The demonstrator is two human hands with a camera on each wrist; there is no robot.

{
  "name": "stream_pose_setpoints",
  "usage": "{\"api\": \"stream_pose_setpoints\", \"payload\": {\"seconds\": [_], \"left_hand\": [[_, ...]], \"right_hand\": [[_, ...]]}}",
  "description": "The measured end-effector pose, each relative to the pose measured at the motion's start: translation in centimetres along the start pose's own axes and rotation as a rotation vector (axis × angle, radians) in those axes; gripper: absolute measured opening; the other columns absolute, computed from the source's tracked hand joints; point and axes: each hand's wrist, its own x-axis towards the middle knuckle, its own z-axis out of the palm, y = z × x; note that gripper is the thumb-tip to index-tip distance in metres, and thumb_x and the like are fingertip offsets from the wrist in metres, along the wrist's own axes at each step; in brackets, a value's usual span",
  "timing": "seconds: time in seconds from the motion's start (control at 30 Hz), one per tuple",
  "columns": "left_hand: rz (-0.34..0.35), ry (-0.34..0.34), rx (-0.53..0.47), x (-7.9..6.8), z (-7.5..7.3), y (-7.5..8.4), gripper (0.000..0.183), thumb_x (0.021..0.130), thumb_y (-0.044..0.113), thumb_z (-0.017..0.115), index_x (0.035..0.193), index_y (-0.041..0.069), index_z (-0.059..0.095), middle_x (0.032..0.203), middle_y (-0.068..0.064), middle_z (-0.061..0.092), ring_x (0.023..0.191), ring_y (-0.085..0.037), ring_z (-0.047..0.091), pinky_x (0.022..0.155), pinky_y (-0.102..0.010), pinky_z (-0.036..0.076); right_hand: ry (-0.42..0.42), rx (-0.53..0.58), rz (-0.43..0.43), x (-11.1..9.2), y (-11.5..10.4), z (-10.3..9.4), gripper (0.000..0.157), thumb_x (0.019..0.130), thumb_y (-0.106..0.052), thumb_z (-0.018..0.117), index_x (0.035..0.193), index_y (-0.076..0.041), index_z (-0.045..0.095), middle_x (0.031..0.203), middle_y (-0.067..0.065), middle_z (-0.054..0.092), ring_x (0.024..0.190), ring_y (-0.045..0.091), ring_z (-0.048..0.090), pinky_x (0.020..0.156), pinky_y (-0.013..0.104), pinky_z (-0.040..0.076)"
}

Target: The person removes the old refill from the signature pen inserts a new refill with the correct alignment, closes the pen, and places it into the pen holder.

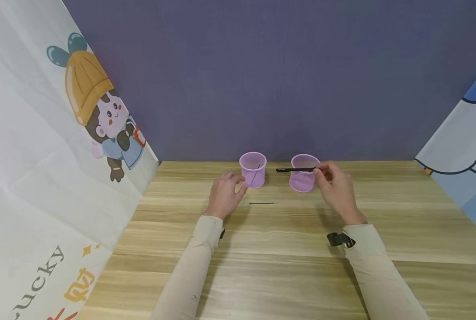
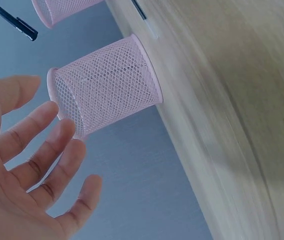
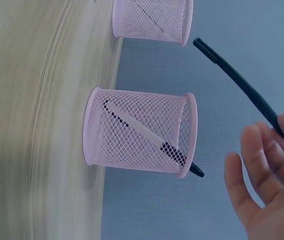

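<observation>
My right hand [image 1: 338, 189] pinches a black pen [image 1: 295, 170] by one end, between thumb and fingers. The pen is held level across the mouth of the right pink mesh pen cup [image 3: 136, 132], its far end pointing left. Inside that cup leans another pen [image 3: 147, 132] with a pale barrel, its dark end poking past the rim. My left hand [image 1: 225, 193] is beside the left pink mesh cup [image 2: 106, 87], fingers spread and relaxed, fingertips right at the rim. That cup contains a thin dark stick [image 1: 255, 175], leaning.
A thin dark stick like a pen refill [image 1: 262, 203] lies on the wooden table [image 1: 270, 284] in front of the cups. Behind them rises a dark blue-grey panel [image 1: 278, 80]. Printed white cloths [image 1: 42, 155] hang at both sides.
</observation>
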Motion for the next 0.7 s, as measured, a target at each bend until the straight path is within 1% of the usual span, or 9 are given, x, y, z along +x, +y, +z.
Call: {"api": "stream_pose_setpoints", "payload": {"seconds": [0.2,0.37,0.47,0.6,0.7], "left_hand": [[-0.002,0.003,0.005,0.1,-0.3,0.0,0.031,0.096,0.033,0.071,0.119,0.012,0.074,0.114,-0.006,0.073,0.109,-0.025,0.065,0.099,-0.047,0.053],[-0.003,0.020,0.009,0.8,-1.1,0.4,0.032,0.095,0.031,0.072,0.120,0.011,0.073,0.118,-0.010,0.072,0.111,-0.030,0.064,0.096,-0.049,0.053],[-0.013,0.030,0.019,1.2,-1.5,0.5,0.033,0.094,0.031,0.074,0.120,0.010,0.073,0.118,-0.011,0.072,0.111,-0.031,0.063,0.096,-0.050,0.052],[-0.037,0.015,0.037,1.4,-1.8,0.4,0.034,0.095,0.035,0.073,0.122,0.013,0.073,0.119,-0.010,0.070,0.114,-0.029,0.062,0.100,-0.050,0.051],[-0.051,0.004,0.031,1.3,-1.7,0.1,0.035,0.095,0.035,0.074,0.123,0.014,0.072,0.119,-0.009,0.070,0.115,-0.029,0.061,0.102,-0.050,0.050]], "right_hand": [[0.115,0.009,-0.016,0.6,-0.1,-0.4,0.012,0.097,-0.010,0.066,0.101,0.002,0.068,0.078,0.015,0.069,0.065,-0.006,0.049,0.057,0.009,0.038],[0.197,-0.025,0.005,1.1,-0.1,-0.9,0.012,0.097,-0.011,0.066,0.099,0.001,0.068,0.074,0.013,0.067,0.063,-0.010,0.046,0.057,0.010,0.035],[0.226,-0.050,0.031,1.2,-0.1,-1.1,0.014,0.097,-0.013,0.065,0.098,0.001,0.068,0.074,0.013,0.067,0.062,-0.010,0.044,0.057,0.011,0.034],[0.248,-0.073,0.054,1.3,-0.2,-1.3,0.016,0.097,-0.014,0.064,0.098,0.001,0.069,0.074,0.015,0.067,0.061,-0.011,0.043,0.057,0.012,0.034],[0.251,-0.090,0.063,1.5,-0.1,-1.4,0.017,0.097,-0.015,0.064,0.097,0.001,0.069,0.075,0.016,0.069,0.060,-0.015,0.042,0.057,0.012,0.034]]}}
